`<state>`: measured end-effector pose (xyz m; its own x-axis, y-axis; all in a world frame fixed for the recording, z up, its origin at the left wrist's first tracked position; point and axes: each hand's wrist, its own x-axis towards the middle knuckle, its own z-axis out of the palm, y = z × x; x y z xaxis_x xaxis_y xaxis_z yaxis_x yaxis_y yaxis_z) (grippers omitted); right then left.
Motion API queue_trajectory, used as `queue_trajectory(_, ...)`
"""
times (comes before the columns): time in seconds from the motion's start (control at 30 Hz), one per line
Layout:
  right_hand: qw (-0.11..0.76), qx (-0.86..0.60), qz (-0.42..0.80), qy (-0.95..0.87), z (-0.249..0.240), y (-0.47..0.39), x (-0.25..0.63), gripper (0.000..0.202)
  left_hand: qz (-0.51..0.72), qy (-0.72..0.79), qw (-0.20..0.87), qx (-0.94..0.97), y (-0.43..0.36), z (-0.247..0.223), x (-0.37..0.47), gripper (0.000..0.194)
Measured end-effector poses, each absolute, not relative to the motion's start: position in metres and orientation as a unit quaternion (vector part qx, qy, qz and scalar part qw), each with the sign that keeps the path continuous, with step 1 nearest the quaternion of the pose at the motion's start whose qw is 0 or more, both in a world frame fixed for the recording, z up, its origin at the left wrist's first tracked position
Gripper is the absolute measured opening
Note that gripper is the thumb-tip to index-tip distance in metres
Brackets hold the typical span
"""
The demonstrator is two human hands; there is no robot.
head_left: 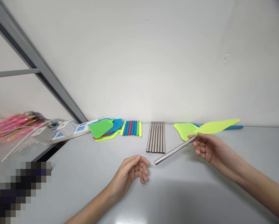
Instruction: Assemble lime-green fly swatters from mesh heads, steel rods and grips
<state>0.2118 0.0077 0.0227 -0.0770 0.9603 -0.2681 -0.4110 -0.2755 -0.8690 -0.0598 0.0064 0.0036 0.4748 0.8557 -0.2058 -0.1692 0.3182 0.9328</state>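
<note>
While the right hand (208, 149) pinches the steel tube (174, 151) near its upper end, the tube's long axis runs aslant, from about 2 o'clock at that grip down to 8 o'clock. The hollow lower end points toward the left hand (131, 172) and sits just off its fingertips, at roughly 2 to 3 o'clock from them, with no contact visible. Of the two hands, the left is clearly the nearer to that end; the right is at the other, where the narrow neck of a yellow-green swatter head (220, 126) meets the tube and the blade reaches on toward 2 o'clock.

The left hand holds nothing: its fingers curl loosely, the thumb lies along the top, and a moderate gap separates thumb from fingers. Its forearm enters from 7 o'clock. The right hand is narrow around the tube, its lower fingers bent and free, its forearm coming from 4 o'clock. Tube and blade look raised above the table (120, 199). From the left hand, a row of tubes (156, 138) lies at 1 o'clock, coloured grips (130, 128) at 12.
</note>
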Motion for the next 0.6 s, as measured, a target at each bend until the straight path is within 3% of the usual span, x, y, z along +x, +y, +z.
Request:
queue_trajectory(0.23, 0.562, -0.407, 0.659, -0.289, 0.019, 0.010, 0.211, 0.015, 0.356, 0.366, 0.725, 0.462, 0.006, 0.002, -0.060, 0.032)
queue_trajectory(0.6, 0.512, -0.446, 0.667, -0.306, 0.026, 0.001, 0.198, 0.036, 0.353, 0.366, 0.723, 0.468, 0.005, 0.004, -0.059, 0.028)
